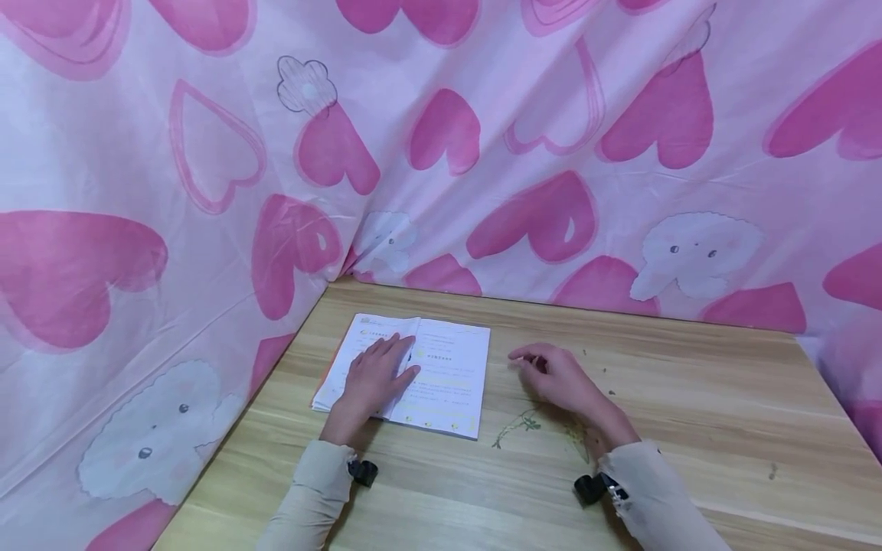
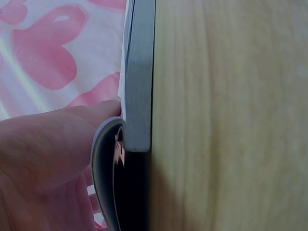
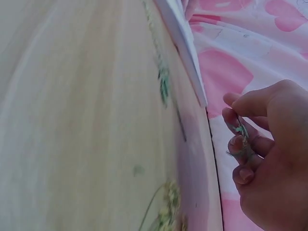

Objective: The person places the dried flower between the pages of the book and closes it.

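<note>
An open book (image 1: 448, 383) with printed pages lies on the wooden table. My left hand (image 1: 375, 375) rests flat across its middle, fingers extended over the left page and thumb on the right one. In the left wrist view, the book's edge (image 2: 139, 96) is seen side-on, with a page curving up beside the hand. To the right of the book, my right hand (image 1: 561, 379) is raised over the table. It pinches a small thin green plant sprig (image 3: 242, 129), partly hidden by the fingers. A slender green sprig (image 1: 517, 423) lies on the table below that hand.
Yellowish dried flowers (image 3: 168, 207) lie on the table near the right wrist. Small dark crumbs (image 1: 612, 392) are scattered to the right. A pink heart-patterned curtain (image 1: 441, 214) borders the table's back and left edges. Each wrist carries a black camera (image 1: 363, 472).
</note>
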A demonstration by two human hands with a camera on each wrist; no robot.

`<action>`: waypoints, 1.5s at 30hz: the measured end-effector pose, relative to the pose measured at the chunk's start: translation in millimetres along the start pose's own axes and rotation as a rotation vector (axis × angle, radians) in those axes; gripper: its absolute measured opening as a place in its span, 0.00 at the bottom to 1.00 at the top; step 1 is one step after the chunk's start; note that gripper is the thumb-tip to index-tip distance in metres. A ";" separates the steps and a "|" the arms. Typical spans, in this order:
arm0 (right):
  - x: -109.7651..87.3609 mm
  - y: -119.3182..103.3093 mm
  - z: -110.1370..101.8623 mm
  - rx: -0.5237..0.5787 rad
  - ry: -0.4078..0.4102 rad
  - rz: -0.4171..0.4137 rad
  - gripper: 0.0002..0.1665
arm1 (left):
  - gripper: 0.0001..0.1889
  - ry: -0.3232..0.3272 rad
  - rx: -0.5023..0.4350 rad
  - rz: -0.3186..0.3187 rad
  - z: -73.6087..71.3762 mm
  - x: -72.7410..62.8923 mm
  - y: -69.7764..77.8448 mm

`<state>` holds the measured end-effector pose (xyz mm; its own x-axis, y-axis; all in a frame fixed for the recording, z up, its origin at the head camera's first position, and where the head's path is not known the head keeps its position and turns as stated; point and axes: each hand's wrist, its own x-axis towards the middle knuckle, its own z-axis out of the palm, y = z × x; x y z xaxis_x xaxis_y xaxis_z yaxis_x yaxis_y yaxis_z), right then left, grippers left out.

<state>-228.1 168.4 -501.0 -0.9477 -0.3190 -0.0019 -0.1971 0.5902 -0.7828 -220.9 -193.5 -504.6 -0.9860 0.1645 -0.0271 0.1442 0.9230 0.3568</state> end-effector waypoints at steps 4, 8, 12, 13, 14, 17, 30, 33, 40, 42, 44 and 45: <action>3.5 -5.9 1.2 0.064 0.043 -0.012 0.14 | 0.35 -0.002 -0.001 -0.007 0.6 0.1 1.3; 6.9 -11.1 3.6 0.102 0.091 -0.034 0.13 | 0.35 0.001 -0.004 -0.009 0.0 -0.7 2.1; 10.1 -14.6 7.9 0.142 0.118 -0.029 0.13 | 0.35 0.004 -0.009 -0.009 -1.2 -1.7 2.8; 11.2 -15.5 9.6 0.151 0.123 -0.023 0.13 | 0.35 0.004 -0.010 -0.009 -1.4 -1.9 2.9; 12.3 -16.3 11.5 0.162 0.124 -0.014 0.13 | 0.35 0.004 -0.010 -0.009 -1.7 -2.1 3.0; 16.3 -18.5 18.4 0.207 0.135 0.033 0.12 | 0.35 0.002 -0.015 -0.012 -2.4 -2.6 3.3; 37.0 -30.1 48.1 0.427 0.167 0.222 0.15 | 0.34 0.007 -0.014 -0.015 -0.1 -1.4 2.1; 41.0 -35.2 57.1 0.433 0.184 0.240 0.13 | 0.34 0.006 -0.015 -0.017 -0.3 -1.7 1.3; 48.1 -46.6 76.5 0.417 0.215 0.243 0.09 | 0.34 0.003 -0.016 -0.010 -0.7 -2.6 1.0; 49.6 -48.4 80.6 0.384 0.229 0.227 0.08 | 0.34 0.005 -0.017 -0.005 -0.6 -3.0 1.1; 51.2 -49.1 83.7 0.326 0.249 0.190 0.07 | 0.34 0.010 -0.021 0.000 -0.6 -3.2 1.2; 52.1 -49.1 84.9 0.295 0.259 0.169 0.06 | 0.34 0.014 -0.022 0.003 -0.6 -3.4 1.2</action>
<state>-246.4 59.8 -515.5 -0.9997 -0.0167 -0.0181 0.0106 0.3688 -0.9295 -217.5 -193.1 -503.5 -0.9866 0.1625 -0.0128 0.1457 0.9144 0.3778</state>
